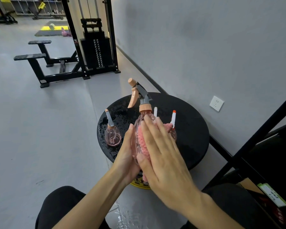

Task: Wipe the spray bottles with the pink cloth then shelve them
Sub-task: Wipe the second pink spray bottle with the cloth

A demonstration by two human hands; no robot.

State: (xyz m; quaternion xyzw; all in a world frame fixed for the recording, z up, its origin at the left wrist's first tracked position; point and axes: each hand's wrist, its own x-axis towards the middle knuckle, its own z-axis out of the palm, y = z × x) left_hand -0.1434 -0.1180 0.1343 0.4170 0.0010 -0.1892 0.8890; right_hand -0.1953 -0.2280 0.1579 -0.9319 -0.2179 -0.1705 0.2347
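A clear pink spray bottle (143,116) with an orange trigger and grey head is held upright above the round black table (188,129). My left hand (127,156) grips its lower left side. My right hand (162,156) presses the fluffy pink cloth (141,141) flat against the bottle's right side. A smaller pink spray bottle (112,134) stands on the wet left part of the table. Behind my right hand, a third bottle (173,129) with a white and orange nozzle is partly hidden.
The black shelf frame (254,146) rises at the right, close to my right arm. A grey wall with a white socket (216,103) runs behind the table. A black weight machine (92,47) stands at the back left. Water lies on the floor (125,215) between my knees.
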